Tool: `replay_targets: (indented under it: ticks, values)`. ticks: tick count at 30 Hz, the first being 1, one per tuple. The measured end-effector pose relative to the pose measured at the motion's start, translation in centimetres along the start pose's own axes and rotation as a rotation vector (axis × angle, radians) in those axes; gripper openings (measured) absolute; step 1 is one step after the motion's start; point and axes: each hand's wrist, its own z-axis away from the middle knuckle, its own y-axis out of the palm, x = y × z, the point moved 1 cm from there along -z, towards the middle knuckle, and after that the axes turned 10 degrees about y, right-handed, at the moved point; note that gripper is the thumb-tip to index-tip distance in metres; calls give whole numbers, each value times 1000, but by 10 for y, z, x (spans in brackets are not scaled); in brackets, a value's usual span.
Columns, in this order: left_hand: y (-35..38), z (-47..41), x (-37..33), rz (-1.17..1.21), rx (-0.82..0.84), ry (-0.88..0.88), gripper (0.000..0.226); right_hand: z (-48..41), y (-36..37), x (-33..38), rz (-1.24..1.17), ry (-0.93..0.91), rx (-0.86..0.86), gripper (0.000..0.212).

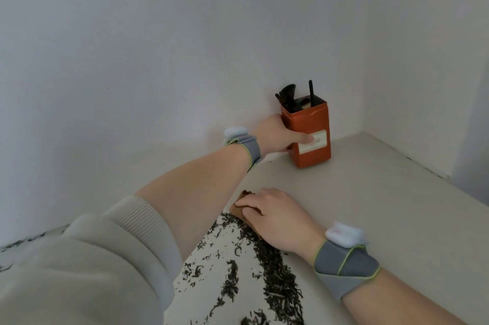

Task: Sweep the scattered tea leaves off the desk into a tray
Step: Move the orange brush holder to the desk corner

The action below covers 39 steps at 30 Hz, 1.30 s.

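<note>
Dark tea leaves [264, 266] lie scattered and heaped on the pale desk [370, 205] in the lower middle. My right hand [275, 216] rests palm down on a brown wooden tray [239, 209], which it mostly hides, at the far edge of the leaves. My left hand [280, 134] reaches to the back corner and grips an orange-brown holder [313, 136], thumb on its pale label. Black tea tools and a brush [288, 94] stand in the holder.
White walls meet in a corner just behind the holder. The desk's right edge runs diagonally down at the right. Grey wristbands with white sensors sit on both wrists. My left sleeve fills the lower left.
</note>
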Motion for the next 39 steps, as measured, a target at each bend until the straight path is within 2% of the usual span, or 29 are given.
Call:
replay_targets:
  ticks: [7,13,17,25,29,33,36,39]
  values:
    - [7,-9,11,-106,25,48,37,0,0,0,5,10,3,36]
    - [8,-11,7,-303,33,55,61,0,-1,1,8,19,13,37]
    - [8,-12,3,-489,12,88,49,1,-1,2,9,28,11,36]
    - [10,-17,0,-670,-8,91,56,1,-2,1,4,36,34,36]
    - [10,-12,-4,-688,12,76,58,1,-3,1,2,33,35,36]
    - [1,-2,-12,-719,20,47,66,2,-2,1,8,27,34,36]
    - [-7,10,-16,-802,29,31,84,0,-1,-1,7,26,31,36]
    - [-15,30,-20,-794,13,32,90,0,0,-2,-1,27,26,36]
